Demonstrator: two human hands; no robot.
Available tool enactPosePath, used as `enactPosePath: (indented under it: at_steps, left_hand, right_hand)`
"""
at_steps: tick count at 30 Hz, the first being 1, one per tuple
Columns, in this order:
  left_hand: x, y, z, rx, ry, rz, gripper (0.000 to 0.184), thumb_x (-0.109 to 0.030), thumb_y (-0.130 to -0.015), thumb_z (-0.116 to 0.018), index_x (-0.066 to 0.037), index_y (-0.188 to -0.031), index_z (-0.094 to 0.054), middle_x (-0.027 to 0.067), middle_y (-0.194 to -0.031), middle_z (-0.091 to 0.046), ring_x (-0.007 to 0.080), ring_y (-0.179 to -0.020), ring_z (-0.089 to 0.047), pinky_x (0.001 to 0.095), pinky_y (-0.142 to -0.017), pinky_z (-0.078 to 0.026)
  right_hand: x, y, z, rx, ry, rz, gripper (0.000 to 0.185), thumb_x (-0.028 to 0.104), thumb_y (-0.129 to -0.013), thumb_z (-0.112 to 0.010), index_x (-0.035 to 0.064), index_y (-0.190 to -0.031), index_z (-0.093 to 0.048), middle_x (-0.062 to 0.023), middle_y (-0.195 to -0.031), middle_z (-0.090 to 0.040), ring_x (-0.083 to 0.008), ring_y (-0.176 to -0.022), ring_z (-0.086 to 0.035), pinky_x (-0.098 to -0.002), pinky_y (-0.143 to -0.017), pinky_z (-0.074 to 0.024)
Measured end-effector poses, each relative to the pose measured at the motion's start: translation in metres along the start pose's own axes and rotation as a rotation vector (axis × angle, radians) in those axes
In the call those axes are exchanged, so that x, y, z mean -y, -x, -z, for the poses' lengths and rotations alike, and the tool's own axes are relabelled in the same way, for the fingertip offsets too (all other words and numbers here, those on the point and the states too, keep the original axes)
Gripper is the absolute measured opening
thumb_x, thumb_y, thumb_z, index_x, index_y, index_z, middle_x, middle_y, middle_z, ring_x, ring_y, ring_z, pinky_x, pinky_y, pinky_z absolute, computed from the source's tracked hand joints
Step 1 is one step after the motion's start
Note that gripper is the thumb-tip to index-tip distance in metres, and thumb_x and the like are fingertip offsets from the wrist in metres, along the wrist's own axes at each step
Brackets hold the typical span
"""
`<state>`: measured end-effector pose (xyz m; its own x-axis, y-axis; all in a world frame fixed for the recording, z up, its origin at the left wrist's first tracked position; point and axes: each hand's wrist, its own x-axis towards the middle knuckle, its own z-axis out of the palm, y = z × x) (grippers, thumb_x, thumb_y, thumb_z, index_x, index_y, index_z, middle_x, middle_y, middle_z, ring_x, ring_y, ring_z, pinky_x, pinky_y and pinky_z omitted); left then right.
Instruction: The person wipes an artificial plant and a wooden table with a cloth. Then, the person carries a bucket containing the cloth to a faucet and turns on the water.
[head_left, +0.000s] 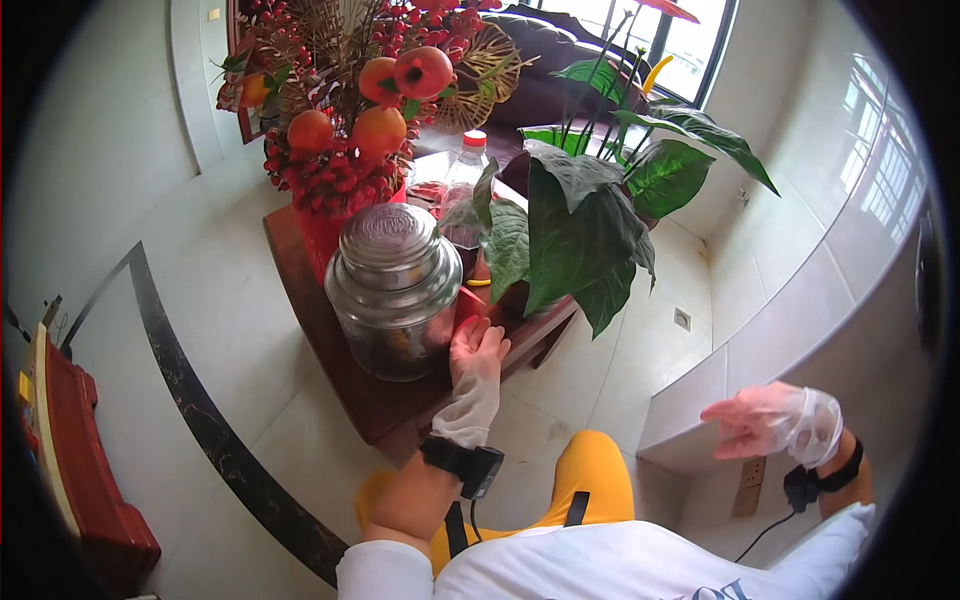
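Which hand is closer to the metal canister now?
Left. The left hand is right beside the metal canister, at its lower right in the head view; the right hand is well apart, farther right.

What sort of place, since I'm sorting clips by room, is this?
Probably a living room: a dark sofa by the window, a red decorative arrangement and a large leafy plant.

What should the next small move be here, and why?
Probably bring the right hand toward the table: it hangs off to the side with nothing visible in its grasp, while the left hand is already beside the canister.
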<state>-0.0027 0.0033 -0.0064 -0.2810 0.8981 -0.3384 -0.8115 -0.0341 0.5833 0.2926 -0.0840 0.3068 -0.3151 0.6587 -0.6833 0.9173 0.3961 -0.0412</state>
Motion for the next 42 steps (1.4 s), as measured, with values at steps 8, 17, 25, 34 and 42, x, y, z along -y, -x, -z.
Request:
enactPosePath:
  at_steps: [8, 17, 25, 34, 42]
  left_hand:
    - [0.0, 0.007, -0.001, -0.013, 0.011, -0.017, 0.05, -0.003, -0.091, -0.069, -0.004, -0.136, -0.046, 0.0073, -0.135, -0.053, 0.0175, -0.113, -0.058, 0.0342, -0.093, -0.053]
    - [0.003, 0.011, -0.01, -0.029, -0.181, -0.141, 0.045, -0.004, -0.094, -0.064, 0.0, -0.135, -0.045, 0.0093, -0.131, -0.056, 0.0167, -0.109, -0.059, 0.0284, -0.091, -0.052]
    - [0.016, 0.014, 0.001, 0.121, -0.396, -0.357, 0.032, -0.007, -0.097, -0.065, 0.002, -0.125, -0.053, 0.003, -0.093, -0.066, 0.0081, -0.081, -0.06, 0.0231, -0.072, -0.05]
    - [-0.004, -0.001, -0.036, 0.107, -1.977, -1.467, 0.042, -0.026, -0.076, -0.088, -0.002, -0.1, -0.064, -0.0029, -0.074, -0.058, 0.0125, -0.063, -0.053, 0.0292, -0.06, -0.046]
    - [0.026, 0.025, -0.041, 0.149, -2.498, -1.467, 0.049, -0.035, -0.09, -0.066, -0.009, -0.13, -0.057, 0.0096, -0.125, -0.054, 0.0273, -0.114, -0.049, 0.0457, -0.099, -0.039]
  right_hand:
    - [0.034, -0.023, 0.05, -0.138, 0.238, 0.039, 0.05, 0.037, -0.084, -0.077, 0.0104, -0.125, -0.065, -0.0091, -0.096, -0.073, -0.0278, -0.092, -0.071, -0.0368, -0.082, -0.0572]
    - [-0.002, -0.079, 0.096, -0.178, 0.344, -0.013, 0.052, 0.039, -0.084, -0.075, 0.0085, -0.125, -0.066, -0.0073, -0.102, -0.075, -0.0261, -0.095, -0.07, -0.0358, -0.088, -0.0545]
    - [-0.112, -0.22, 0.079, -0.341, 0.248, 0.073, 0.052, 0.038, -0.081, -0.074, 0.0109, -0.125, -0.066, -0.0097, -0.109, -0.072, -0.0314, -0.103, -0.067, -0.041, -0.092, -0.0528]
    - [-0.143, -0.359, 0.078, -0.505, -0.133, 0.063, 0.045, 0.045, -0.085, -0.071, 0.0076, -0.11, -0.071, -0.016, -0.104, -0.072, -0.0344, -0.102, -0.068, -0.0433, -0.087, -0.0539]
    - [-0.142, -0.438, 0.077, -0.927, -0.259, 0.297, 0.066, 0.045, -0.09, -0.067, 0.0059, -0.14, -0.048, -0.012, -0.141, -0.056, -0.0299, -0.132, -0.053, -0.0446, -0.103, -0.0484]
